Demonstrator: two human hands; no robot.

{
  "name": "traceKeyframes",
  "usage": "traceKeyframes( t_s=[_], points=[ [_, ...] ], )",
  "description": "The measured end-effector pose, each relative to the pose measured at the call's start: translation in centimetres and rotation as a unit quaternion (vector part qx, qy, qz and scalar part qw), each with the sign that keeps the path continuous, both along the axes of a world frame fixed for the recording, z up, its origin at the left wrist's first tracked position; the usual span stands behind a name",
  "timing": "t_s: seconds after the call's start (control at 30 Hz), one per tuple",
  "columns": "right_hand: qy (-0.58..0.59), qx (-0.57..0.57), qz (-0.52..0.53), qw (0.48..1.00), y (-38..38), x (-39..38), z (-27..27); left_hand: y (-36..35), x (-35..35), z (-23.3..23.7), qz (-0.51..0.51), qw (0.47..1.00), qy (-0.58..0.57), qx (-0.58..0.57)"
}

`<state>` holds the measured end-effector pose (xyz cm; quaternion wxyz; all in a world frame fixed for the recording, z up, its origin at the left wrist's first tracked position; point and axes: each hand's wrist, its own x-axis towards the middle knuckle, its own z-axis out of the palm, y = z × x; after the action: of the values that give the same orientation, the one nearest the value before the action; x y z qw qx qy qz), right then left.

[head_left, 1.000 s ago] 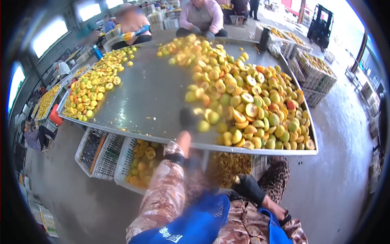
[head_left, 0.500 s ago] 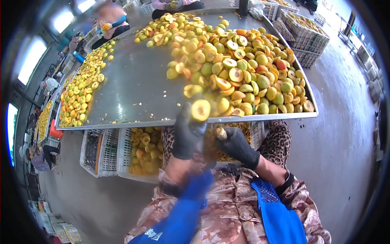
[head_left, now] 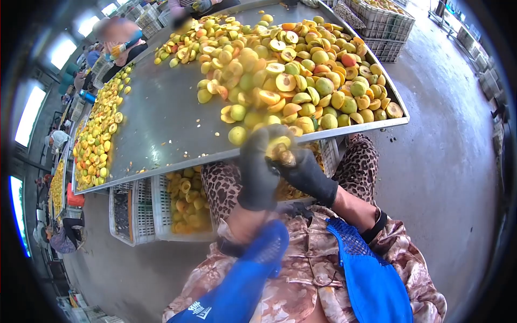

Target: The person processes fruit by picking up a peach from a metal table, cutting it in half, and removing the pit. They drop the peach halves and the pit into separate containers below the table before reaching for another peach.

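"Left grip (head_left: 258,172) first: apart or together?"

"Together, gloved fingers clamped on a yellow fruit piece (head_left: 279,143). Right grip (head_left: 309,175) is closed on a brownish stub (head_left: 286,158), too blurred to name."

"Where's the fruit piece, exactly?"

"Between the hands, just off the near edge of the metal bench (head_left: 161,118). Probably held there because the heap of fruit (head_left: 323,86) is within easy reach."

"Why both hands?"

"The left seems to steady the piece while the right brings the stub up to it. The crate (head_left: 160,207) sits under the edge, likely for short reaches too."

"Which way do they point?"

"The stub's long axis seems to slant down towards the right hand. The fruit piece looks roundish, no clear long axis; blur hides its facing."
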<state>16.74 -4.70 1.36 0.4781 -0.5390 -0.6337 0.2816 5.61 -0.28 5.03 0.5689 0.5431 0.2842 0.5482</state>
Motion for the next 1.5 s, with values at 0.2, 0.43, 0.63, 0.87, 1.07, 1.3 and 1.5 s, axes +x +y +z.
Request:
traceKeyframes(
  t_s=[0.2,0.43,0.63,0.87,1.07,1.3,1.5],
  points=[
    [0.0,-0.018,0.003,1.0,0.7,0.6,-1.7,0.4,0.2,-1.0,-0.024,0.996,-0.048,-0.067],
    [0.098,-0.048,0.019,0.994,-0.4,0.5,-2.0,-0.7,0.8,0.5,-0.068,0.988,-0.055,-0.123],
    [0.071,0.035,0.091,0.993,-0.8,0.8,-1.7,0.2,0.4,-0.5,-0.088,0.993,-0.05,-0.058],
    [0.209,-0.114,0.139,0.961,-3.8,0.3,-0.6,-1.0,0.3,0.2,-0.18,0.983,0.014,-0.029],
    [0.224,-0.089,0.051,0.969,-3.0,-0.7,-2.7,-1.5,1.1,1.4,-0.061,0.993,-0.047,-0.085],
    [0.14,-0.196,0.236,0.941,-3.0,2.6,0.9,-1.3,0.0,0.7,-0.161,0.983,-0.031,-0.085],
    [0.023,0.079,0.316,0.945,-1.4,1.4,-2.1,-1.6,-1.8,0.3,-0.19,0.94,-0.171,-0.223]
  ],
)
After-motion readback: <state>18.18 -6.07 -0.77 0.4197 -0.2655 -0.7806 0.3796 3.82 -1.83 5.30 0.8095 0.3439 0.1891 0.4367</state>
